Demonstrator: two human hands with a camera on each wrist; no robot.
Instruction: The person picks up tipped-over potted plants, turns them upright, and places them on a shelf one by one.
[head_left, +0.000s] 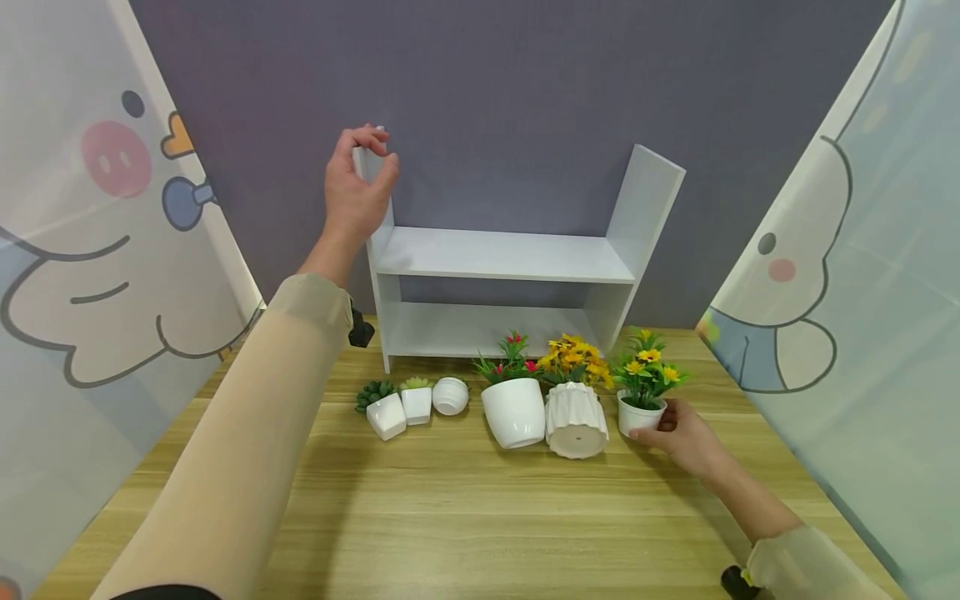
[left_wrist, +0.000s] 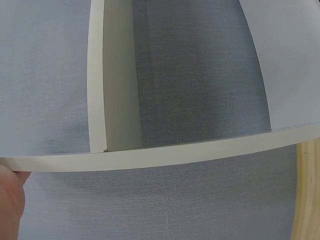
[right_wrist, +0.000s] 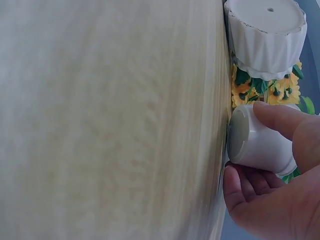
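My left hand (head_left: 358,185) is at the upper end of the left side panel of a white shelf (head_left: 510,252), fingers and thumb curved round it. In the left wrist view, part of that hand (left_wrist: 9,202) touches the panel's front edge (left_wrist: 165,155); its fingertips are hidden there. On the right, my right hand (head_left: 690,442) grips a small white pot of artificial yellow flowers (head_left: 641,417) between thumb and fingers. The right wrist view has the thumb on one side of this pot (right_wrist: 262,142) and fingers curled under the other; it leans upright on the table.
Left of it lie a ribbed white pot (head_left: 576,421) with orange-yellow flowers and a smooth white pot (head_left: 514,414) with red ones. Several small succulent pots (head_left: 386,417) lie further left. A grey partition (head_left: 510,100) stands behind the shelf, on a wooden table (head_left: 480,517).
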